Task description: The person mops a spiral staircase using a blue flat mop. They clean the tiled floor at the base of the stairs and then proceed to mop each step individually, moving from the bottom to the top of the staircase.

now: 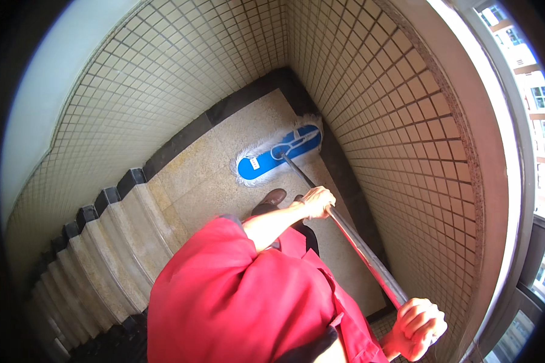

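A flat dust mop [263,164] with a blue backing and a white fringe lies on the stone landing floor, its right end close against the dark border by the wall. A metal mop handle [363,245] slants from the mop head towards my lower right. My left hand [319,202] grips the handle partway down, nearer the mop head. Closed around its upper end is my right hand [421,327], beside the tiled wall on the right. A small label with writing sits on the blue backing. My brown shoe [273,197] shows just behind the mop.
Stone stairs [104,254] descend on the left from the landing [190,181]. Tiled walls [186,59] meet in a corner ahead, with a dark baseboard [181,143] along the floor. A bright window [540,109] lies beyond the ledge at far right.
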The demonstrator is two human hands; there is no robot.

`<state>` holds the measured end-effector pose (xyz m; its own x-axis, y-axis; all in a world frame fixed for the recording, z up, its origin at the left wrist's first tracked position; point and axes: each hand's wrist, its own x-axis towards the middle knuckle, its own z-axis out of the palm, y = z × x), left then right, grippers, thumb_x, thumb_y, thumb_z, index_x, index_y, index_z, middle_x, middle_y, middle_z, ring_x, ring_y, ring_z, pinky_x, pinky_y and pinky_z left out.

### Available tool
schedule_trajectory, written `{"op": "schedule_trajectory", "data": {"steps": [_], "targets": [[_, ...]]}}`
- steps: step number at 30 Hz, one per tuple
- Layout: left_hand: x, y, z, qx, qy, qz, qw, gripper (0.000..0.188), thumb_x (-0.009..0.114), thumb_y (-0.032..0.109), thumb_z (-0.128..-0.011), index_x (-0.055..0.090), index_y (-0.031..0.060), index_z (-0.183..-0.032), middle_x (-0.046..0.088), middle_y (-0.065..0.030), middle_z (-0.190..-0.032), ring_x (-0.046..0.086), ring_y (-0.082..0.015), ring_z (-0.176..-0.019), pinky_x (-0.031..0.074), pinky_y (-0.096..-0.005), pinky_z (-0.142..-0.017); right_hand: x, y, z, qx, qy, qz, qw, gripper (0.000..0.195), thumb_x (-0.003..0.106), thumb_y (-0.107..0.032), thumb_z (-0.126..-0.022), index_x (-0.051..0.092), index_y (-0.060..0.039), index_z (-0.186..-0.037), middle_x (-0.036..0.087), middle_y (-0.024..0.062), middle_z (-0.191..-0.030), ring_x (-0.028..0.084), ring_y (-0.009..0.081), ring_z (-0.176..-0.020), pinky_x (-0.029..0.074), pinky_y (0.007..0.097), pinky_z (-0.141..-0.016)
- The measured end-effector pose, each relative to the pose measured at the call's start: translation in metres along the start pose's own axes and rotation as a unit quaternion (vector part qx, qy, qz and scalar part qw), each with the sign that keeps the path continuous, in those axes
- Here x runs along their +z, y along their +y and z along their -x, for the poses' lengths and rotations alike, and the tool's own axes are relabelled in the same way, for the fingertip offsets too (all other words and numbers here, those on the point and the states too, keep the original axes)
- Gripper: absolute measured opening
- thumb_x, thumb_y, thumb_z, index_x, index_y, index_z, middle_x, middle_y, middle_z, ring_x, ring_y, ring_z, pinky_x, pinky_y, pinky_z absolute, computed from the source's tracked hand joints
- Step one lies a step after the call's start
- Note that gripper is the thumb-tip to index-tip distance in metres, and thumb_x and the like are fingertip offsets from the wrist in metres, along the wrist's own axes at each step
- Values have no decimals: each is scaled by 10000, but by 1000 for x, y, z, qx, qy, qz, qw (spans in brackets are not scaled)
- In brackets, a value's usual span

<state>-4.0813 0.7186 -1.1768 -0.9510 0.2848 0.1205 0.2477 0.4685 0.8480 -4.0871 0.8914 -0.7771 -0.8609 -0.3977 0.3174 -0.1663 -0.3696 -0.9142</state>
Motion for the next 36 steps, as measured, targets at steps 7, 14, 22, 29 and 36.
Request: {"op": "schedule_trajectory", "data": {"steps": [7,14,22,29,36], "targets": [[-96,31,31,-71,204,17,976,123,655,142,-560,551,99,-608,504,-53,-595,532,-255,-626,459,-354,-675,52,12,-93,13,-299,-93,950,255,566,-22,-757,449,-43,-531,457,64,-480,433,170,-373,396,310,-397],[-177,-28,146,-228,418,41,878,108,657,69,-618,567,102,-569,521,-65,-564,536,-260,-586,411,-349,-584,146,117,-143,117,-318,-185,922,406,532,-27,-798,314,-103,-465,328,-1,-407,340,161,-300,272,282,-337],[-203,-157,318,-439,601,-235,625,278,704,126,-695,442,69,-619,488,-99,-613,473,-282,-622,386,-402,-618,274,313,-131,138,-517,-223,815,390,550,3,-797,282,-64,-522,289,65,-495,324,251,-432,243,380,-452],[-202,-188,291,-392,465,-162,777,379,675,142,-673,345,55,-506,389,-125,-503,404,-268,-476,324,-401,-480,215,304,-126,209,-301,-175,914,395,561,-41,-838,314,-36,-529,350,42,-493,335,176,-446,261,326,-441],[-172,-156,100,-233,393,-144,878,326,650,99,-654,354,88,-516,411,-88,-535,467,-294,-576,342,-394,-645,93,205,-138,111,-149,-70,980,341,526,-133,-785,339,-94,-502,381,15,-429,358,151,-363,356,308,-406]]}}
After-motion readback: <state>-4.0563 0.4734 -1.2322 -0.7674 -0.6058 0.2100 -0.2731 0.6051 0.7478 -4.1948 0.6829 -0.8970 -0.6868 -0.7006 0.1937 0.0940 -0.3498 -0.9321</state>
